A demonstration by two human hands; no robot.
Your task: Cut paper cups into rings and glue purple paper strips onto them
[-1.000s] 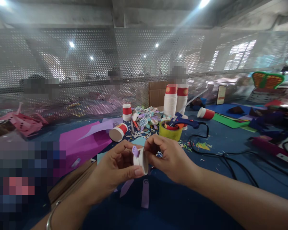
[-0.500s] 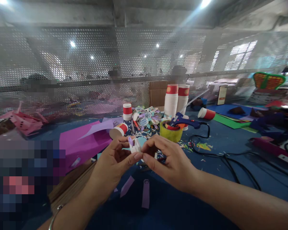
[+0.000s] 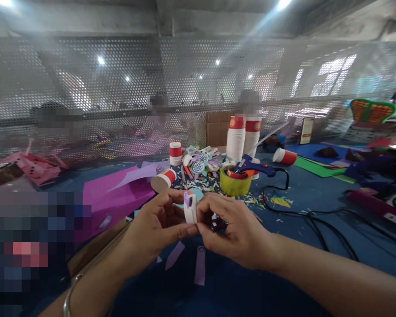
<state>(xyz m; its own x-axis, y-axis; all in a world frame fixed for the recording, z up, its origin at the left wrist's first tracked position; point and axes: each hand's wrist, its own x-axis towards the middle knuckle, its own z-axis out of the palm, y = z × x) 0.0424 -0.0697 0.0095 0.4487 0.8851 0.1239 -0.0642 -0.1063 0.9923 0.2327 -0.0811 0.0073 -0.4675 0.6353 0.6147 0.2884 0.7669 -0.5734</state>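
Observation:
Between both hands is a small round white paper piece (image 3: 190,212), like a cut-off cup base, with a purple paper tab (image 3: 186,198) at its upper edge. My left hand (image 3: 158,222) grips its left side, thumb below and fingers behind. My right hand (image 3: 229,224) pinches its right edge with thumb and index finger. A light blue paper piece (image 3: 197,193) shows just behind it. Below the hands, purple paper strips (image 3: 200,266) lie on the blue tabletop (image 3: 237,286), one with a small drawn face.
A blue glue gun (image 3: 255,166) rests on a yellow tape roll (image 3: 234,182), its black cable (image 3: 312,215) running right. Stacked paper cups (image 3: 236,141), a heap of paper cut-outs (image 3: 203,160) and magenta paper (image 3: 114,193) lie behind. A tipped cup (image 3: 284,156) is at right.
The white paper piece has turned more upright and moved slightly right and down. My left hand's fingers and thumb have spread a little wider around it; my right hand still pinches its edge.

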